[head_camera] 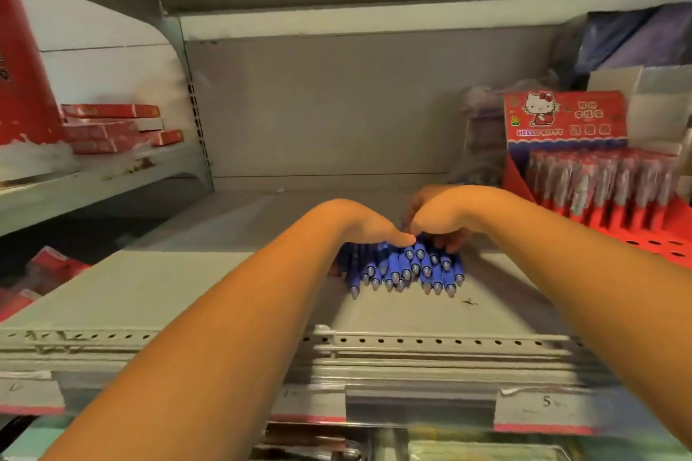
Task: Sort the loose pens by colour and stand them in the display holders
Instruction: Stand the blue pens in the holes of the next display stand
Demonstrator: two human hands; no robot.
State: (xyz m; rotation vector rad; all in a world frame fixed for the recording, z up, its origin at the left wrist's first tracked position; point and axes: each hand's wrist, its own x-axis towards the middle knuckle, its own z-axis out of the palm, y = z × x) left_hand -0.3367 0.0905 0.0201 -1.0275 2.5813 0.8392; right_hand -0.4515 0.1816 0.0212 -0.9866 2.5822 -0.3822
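Now I see my left grip [361,225] and right grip [440,215] side by side, both curled round the far end of the blue pens [404,271], a bundle lying on the grey shelf [187,284], silver tips pointing near.

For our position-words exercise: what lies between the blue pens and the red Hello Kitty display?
Head view: between blue pens and Hello Kitty display, only the right forearm crosses bare grey shelf.

The left hand [359,225] and right hand [442,213] are cupping a heap of blue pens [404,269] lying on the grey shelf [224,292], tips facing the camera. A red display holder [644,236] is standing to the right.
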